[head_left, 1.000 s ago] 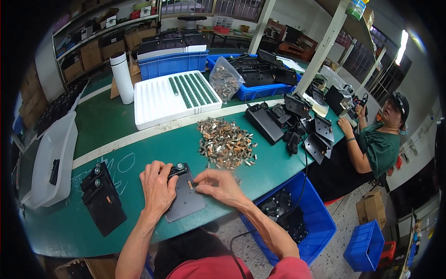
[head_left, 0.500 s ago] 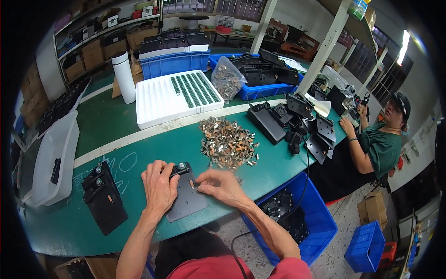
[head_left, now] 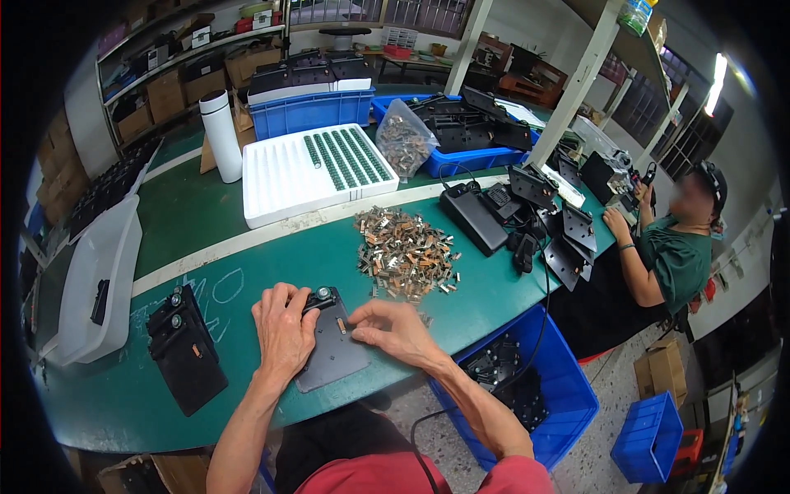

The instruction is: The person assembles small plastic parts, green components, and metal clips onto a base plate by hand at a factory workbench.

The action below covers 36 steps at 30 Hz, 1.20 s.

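A flat black plate [head_left: 333,362] lies on the green table in front of me, with a round silvery-green part [head_left: 323,293] at its top and a small copper-coloured metal clip [head_left: 341,326] on its face. My left hand [head_left: 284,329] is closed over the plate's upper left side, holding it against the table. At the plate's right side, my right hand [head_left: 391,329] has thumb and forefinger drawn together close beside the clip; whatever lies between them is hidden. Left of my left hand, more black plates [head_left: 193,379] with similar round parts lie stacked.
Beyond my hands sits a heap of small metal clips [head_left: 407,255]. Behind it are a white foam tray [head_left: 271,210] with green-topped parts and a bag of clips [head_left: 403,140]. A blue bin [head_left: 568,412] stands below the table edge. At right, a co-worker [head_left: 675,255] sits.
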Motion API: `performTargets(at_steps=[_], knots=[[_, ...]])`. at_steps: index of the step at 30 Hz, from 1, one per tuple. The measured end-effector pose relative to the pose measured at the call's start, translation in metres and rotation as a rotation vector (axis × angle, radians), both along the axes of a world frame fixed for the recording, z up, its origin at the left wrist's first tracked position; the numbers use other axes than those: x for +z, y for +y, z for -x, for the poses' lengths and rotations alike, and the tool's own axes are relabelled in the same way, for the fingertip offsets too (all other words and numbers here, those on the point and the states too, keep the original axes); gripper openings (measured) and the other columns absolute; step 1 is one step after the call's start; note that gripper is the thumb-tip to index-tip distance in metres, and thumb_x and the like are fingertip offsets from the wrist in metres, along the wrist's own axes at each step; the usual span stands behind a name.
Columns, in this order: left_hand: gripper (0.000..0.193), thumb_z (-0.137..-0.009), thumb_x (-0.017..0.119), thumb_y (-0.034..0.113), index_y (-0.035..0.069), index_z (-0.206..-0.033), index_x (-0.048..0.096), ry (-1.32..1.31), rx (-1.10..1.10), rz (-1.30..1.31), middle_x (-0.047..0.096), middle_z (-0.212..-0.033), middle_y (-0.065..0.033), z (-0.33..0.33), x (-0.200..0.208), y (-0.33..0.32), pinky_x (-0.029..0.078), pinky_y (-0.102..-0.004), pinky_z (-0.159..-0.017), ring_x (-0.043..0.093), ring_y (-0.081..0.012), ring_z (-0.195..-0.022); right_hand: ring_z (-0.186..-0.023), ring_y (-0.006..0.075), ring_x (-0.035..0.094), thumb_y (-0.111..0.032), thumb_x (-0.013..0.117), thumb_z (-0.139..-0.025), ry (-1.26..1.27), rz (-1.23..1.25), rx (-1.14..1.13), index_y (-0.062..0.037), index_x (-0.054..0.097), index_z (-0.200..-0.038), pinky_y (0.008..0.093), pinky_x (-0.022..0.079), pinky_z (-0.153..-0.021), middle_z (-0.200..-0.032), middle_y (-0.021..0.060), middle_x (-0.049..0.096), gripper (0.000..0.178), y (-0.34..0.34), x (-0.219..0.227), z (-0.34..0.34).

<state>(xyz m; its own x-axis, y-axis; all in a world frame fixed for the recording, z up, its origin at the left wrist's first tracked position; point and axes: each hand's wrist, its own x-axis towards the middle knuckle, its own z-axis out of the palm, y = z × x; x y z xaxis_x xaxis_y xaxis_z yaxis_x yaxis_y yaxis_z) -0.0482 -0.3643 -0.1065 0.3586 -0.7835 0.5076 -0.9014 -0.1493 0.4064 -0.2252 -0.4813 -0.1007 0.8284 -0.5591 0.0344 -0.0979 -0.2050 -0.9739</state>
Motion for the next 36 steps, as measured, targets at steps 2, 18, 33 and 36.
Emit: performTargets(at_steps=[2,18,33,36], knots=[[0.032,-0.076,0.072,0.011,0.001,-0.106,0.067,0.001,0.002,-0.001,0.055,-0.099,-0.0092,0.0,0.0,0.0,0.038,-0.0422,-0.084,0.051,-0.0283,-0.095,-0.082,0.0111,0.064,-0.007,0.07,-0.086,0.013,0.027,0.0,0.0026,0.067,-0.105,0.0256,0.052,-0.075,-0.088,0.0062,0.07,0.021,0.0,0.002,0.0],[0.031,-0.076,0.072,0.013,0.003,-0.105,0.067,0.001,0.005,0.006,0.056,-0.099,-0.0073,0.001,-0.002,-0.001,0.037,-0.0423,-0.083,0.052,-0.0273,-0.095,-0.077,0.0098,0.063,-0.003,0.072,-0.08,-0.083,0.016,-0.072,0.0014,0.069,-0.1,0.0243,0.051,-0.072,-0.085,0.0053,0.068,0.02,0.005,0.002,0.002],[0.02,-0.076,0.064,0.025,0.01,-0.089,0.067,-0.199,0.066,0.032,0.057,-0.09,-0.0065,-0.009,-0.01,-0.004,0.042,-0.0433,-0.07,0.054,-0.0262,-0.091,-0.084,0.023,0.059,0.001,0.068,-0.077,-0.057,0.468,-0.082,-0.0006,0.069,-0.104,0.0308,0.047,-0.075,-0.092,0.011,0.06,0.027,0.009,0.009,-0.014],[0.02,-0.077,0.063,0.024,0.01,-0.091,0.066,-0.171,0.119,0.05,0.054,-0.094,-0.0075,-0.005,-0.016,-0.001,0.038,-0.0444,-0.074,0.05,-0.0278,-0.094,-0.087,0.0234,0.059,0.002,0.066,-0.077,-0.048,0.503,-0.077,0.0021,0.068,-0.103,0.0304,0.046,-0.077,-0.092,0.0118,0.059,0.026,0.016,0.008,-0.015]])
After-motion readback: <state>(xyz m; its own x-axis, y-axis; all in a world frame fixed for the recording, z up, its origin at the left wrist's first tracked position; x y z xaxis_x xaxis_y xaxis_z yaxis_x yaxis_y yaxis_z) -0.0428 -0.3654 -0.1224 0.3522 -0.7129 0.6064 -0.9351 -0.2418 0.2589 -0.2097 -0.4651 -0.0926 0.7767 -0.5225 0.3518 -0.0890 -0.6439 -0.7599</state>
